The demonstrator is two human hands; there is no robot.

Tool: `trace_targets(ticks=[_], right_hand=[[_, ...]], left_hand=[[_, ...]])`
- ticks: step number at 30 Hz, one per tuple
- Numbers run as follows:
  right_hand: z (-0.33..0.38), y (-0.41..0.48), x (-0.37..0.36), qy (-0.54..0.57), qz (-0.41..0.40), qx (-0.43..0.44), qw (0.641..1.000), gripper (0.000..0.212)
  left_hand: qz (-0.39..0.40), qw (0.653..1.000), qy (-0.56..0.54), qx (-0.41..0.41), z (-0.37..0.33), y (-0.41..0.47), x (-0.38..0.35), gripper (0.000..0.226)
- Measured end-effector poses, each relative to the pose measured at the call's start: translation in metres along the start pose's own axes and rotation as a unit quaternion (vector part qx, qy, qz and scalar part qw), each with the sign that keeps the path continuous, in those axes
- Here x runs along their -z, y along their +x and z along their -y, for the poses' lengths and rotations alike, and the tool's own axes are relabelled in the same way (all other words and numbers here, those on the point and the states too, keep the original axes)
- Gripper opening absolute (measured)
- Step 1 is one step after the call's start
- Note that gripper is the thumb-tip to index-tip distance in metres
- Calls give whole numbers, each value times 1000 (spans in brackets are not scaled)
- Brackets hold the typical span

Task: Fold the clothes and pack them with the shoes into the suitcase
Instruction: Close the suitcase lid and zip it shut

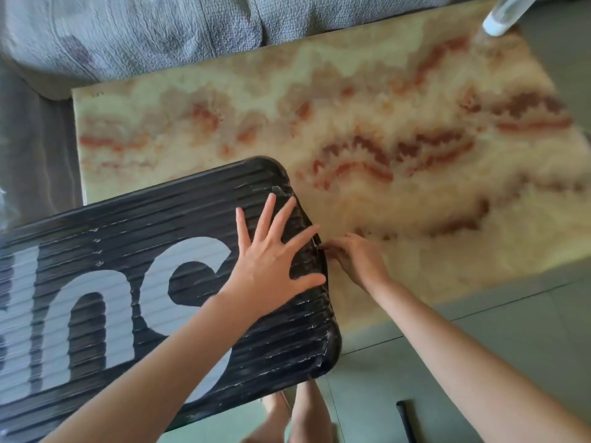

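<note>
A black ribbed hard-shell suitcase (134, 251) with large white letters lies closed on the marble table (383, 123), its right end overhanging the near edge. My left hand (271, 260) presses flat on the lid near its right end, fingers spread. At the suitcase's right side edge, my right hand (358, 257) pinches something small, which looks like the zipper pull (320, 246). No clothes or shoes are visible.
A grey quilted sofa (128, 36) runs along the far side of the table. A clear bottle (502, 17) stands at the table's far right corner. Green floor tiles (479, 330) lie below, with my bare feet (287, 420) and a dark object (406, 420).
</note>
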State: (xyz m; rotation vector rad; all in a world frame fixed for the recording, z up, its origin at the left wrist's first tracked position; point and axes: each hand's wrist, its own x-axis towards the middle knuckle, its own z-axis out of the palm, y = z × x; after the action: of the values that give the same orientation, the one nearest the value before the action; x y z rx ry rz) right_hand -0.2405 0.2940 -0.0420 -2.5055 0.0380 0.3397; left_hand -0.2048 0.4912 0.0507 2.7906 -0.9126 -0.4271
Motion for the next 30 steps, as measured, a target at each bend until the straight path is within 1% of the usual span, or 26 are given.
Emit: trace_targets(ticks=[2,4,7,9,13,15,19,23,30], right_hand=[[4,-1,-1,11,-4,-17,1000,22],[7,-2,-3,11,-8,-27,1000,20],[2,-19,-9,16,-8,-34,999,17],[-5,-41,-15,42,-14,-48,998,15],[-5,-79,-34,96,-32,-88,991,15],[-5,-82,-36,90,-54,-79,991,15],[-15,-92,-39,43,-105,-16,993,9],[-18,-111,-52,74,-143,-19,987,8],[-16,-133,-72,82,-209,-19,974,10]], left_hand=[[13,999,28,-38,-9,-24,-11,88],[12,997,46,-55,-11,-38,-17,91],[30,998,30,-45,-10,-41,-16,96],[51,997,35,-42,-8,-37,-15,98],[43,998,31,-40,-5,-38,-15,98],[38,998,16,-38,-6,-37,-18,97],[42,999,6,-31,-8,-36,-18,95],[39,999,-11,-30,-8,-36,-16,93],[34,999,-24,-30,-8,-35,-17,89]])
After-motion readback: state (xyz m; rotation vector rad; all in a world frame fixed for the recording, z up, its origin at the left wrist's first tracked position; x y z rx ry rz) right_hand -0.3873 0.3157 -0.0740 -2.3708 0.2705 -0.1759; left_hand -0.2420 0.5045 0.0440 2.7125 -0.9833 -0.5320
